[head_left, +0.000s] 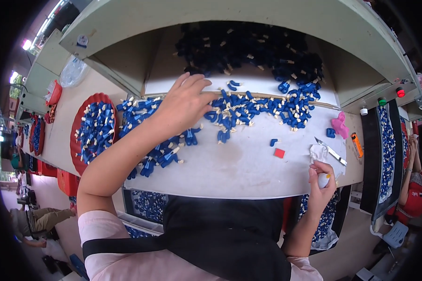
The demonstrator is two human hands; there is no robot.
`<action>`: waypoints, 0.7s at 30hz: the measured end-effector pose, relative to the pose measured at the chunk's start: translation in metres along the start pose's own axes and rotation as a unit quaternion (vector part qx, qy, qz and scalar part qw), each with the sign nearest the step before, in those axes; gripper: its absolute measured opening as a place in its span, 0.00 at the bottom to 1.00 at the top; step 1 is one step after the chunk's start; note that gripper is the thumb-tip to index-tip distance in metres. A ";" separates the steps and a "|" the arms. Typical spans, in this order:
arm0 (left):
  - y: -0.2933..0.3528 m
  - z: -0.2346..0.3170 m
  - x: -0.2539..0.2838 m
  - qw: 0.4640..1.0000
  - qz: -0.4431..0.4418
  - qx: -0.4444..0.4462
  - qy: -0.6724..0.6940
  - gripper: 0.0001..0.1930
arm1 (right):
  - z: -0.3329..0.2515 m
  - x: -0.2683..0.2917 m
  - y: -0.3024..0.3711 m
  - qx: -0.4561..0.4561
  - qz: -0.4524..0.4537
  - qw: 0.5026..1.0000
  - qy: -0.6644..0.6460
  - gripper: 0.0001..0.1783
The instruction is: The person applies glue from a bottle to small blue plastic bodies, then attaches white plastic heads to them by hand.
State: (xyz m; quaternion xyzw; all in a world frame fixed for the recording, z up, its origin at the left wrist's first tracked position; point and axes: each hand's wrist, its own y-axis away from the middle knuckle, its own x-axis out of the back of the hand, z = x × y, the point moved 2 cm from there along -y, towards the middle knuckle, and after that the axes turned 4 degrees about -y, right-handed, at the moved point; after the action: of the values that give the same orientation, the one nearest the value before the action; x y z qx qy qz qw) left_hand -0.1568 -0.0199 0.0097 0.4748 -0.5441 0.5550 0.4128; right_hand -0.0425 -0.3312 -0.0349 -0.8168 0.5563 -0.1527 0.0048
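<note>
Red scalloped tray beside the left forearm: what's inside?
The red tray holds heaped small blue pieces with pale tips. They cover most of its bottom; the left forearm hides its near right edge, so anything underneath can't be seen.

We see blue pieces (254, 107) with cream tips toward 12 o'clock, desk (239, 175) pale grey beneath. Tray (75, 140) red, at 9. Square (279, 153) red, near centre toward 3. Rounded thing (324, 180) white with yellow spot, between 3 and 4. Near 3: pink object (339, 124), orange cutter (356, 145). Between 2 and 3: button (400, 92) red. Our apron (220, 248) black, at 6; our sleeve (98, 229) pale pink, near 8.
</note>
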 end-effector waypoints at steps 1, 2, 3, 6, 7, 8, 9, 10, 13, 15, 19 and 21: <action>0.008 -0.010 0.000 1.000 -0.007 0.020 0.009 0.13 | -0.002 -0.005 0.003 0.001 -0.017 1.000 -0.005 0.09; 0.016 -0.020 -0.003 0.999 -0.014 0.045 0.017 0.13 | -0.005 -0.005 0.009 0.001 -0.009 1.000 0.019 0.09; 0.021 -0.022 -0.007 0.997 -0.003 0.079 -0.012 0.15 | -0.006 -0.015 0.007 0.012 -0.027 0.999 0.024 0.09; -0.005 0.008 -0.030 0.991 0.091 0.058 0.083 0.23 | -0.002 -0.003 0.011 0.016 -0.009 0.998 0.065 0.09; -0.020 0.015 -0.039 0.984 0.101 0.051 0.140 0.27 | 0.000 -0.005 0.013 0.024 -0.006 0.996 0.081 0.10; -0.025 0.016 -0.040 0.984 0.102 0.051 0.140 0.29 | -0.003 -0.012 0.015 0.013 -0.025 0.996 0.089 0.10; -0.043 0.022 -0.062 0.979 0.121 0.050 0.154 0.31 | -0.004 -0.014 0.017 0.002 -0.024 0.994 0.111 0.10; -0.056 0.028 -0.060 0.981 0.061 0.041 0.178 0.31 | -0.003 -0.012 0.018 0.046 -0.020 0.993 0.105 0.12; -0.053 0.023 -0.073 0.980 -0.053 0.060 0.181 0.32 | -0.010 -0.034 0.020 0.079 -0.045 0.993 0.071 0.13; -0.032 0.029 -0.058 0.986 0.045 0.057 0.149 0.32 | -0.018 -0.041 0.024 0.059 -0.051 0.995 0.064 0.13; 0.017 0.069 0.029 0.891 0.085 -0.122 0.428 0.28 | -0.022 -0.040 0.024 0.084 -0.046 0.995 0.039 0.14; 0.067 0.086 0.062 0.717 0.027 -0.278 0.638 0.23 | 0.009 -0.031 0.018 0.061 -0.050 0.997 -0.009 0.15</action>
State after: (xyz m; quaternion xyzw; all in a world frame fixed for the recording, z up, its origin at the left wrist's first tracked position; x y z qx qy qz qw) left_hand -0.2280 -0.1139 0.0524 -0.1432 -0.2939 0.5612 0.7604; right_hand -0.0663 -0.3114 -0.0543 -0.8429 0.5046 -0.1791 0.0522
